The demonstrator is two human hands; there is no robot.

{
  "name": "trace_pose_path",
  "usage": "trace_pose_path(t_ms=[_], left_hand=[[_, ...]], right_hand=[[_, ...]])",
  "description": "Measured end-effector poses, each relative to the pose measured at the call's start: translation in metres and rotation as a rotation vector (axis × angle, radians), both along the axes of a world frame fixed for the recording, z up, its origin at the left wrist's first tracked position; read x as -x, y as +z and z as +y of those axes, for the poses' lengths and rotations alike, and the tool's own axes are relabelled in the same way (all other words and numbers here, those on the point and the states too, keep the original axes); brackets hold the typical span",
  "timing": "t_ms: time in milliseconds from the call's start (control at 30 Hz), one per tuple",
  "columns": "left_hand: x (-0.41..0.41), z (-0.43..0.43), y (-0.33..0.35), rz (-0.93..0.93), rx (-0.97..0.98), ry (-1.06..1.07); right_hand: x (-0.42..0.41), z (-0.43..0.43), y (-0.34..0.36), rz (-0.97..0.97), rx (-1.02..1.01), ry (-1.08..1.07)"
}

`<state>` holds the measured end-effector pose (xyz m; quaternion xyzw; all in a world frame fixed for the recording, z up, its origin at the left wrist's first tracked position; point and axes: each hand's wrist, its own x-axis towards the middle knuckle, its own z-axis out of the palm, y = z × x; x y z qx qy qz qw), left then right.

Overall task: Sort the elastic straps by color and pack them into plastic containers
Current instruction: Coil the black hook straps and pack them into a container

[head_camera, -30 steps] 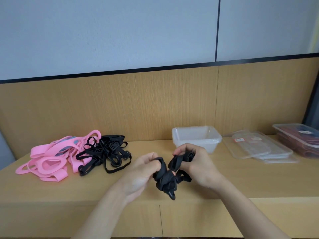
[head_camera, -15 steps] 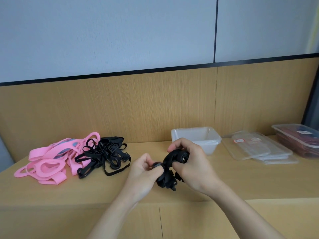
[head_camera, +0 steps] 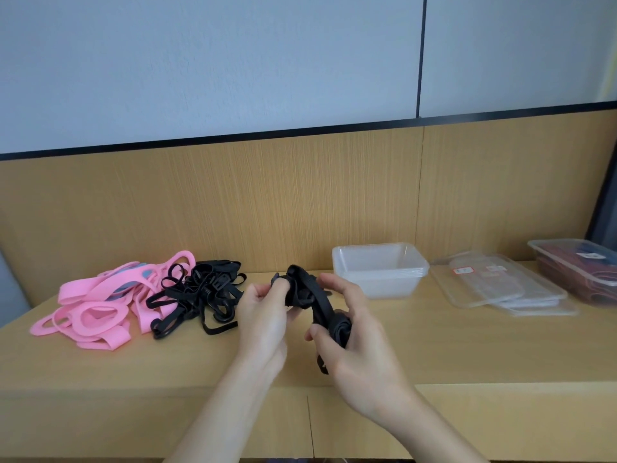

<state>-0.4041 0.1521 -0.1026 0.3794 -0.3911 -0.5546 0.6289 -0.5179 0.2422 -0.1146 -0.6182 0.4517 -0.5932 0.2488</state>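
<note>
on the tabletop (head_camera: 434,345), the empty plastic container (head_camera: 380,270) is found at about one o'clock from the hands, nearer the right hand (head_camera: 350,332). a black strap (head_camera: 320,305) is gripped, half rolled, by it and the left hand (head_camera: 263,315).

Bright even daylight, soft faint shadows, slightly soft focus, wide-angle bowing at edges

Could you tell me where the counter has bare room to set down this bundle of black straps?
Bare counter runs along the front edge, right of the hands, before the empty container and lids. The left is crowded by pink straps and black straps.
</note>
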Motion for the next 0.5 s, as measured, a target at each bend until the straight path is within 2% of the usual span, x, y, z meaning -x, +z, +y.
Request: trace_pose_path(t_ms=[100, 267, 500], left_hand=[[-0.001, -0.003, 0.007, 0.139, -0.073, -0.052], [-0.01, -0.014, 0.028, 0.453, -0.207, -0.078], [-0.012, -0.002, 0.041, 0.581, -0.236, -0.218]], right_hand=[[0.0, 0.002, -0.006, 0.013, -0.016, -0.014], [0.004, 0.005, -0.023, -0.115, -0.175, 0.174], [0.026, 0.003, -0.029, -0.182, -0.257, 0.214]])
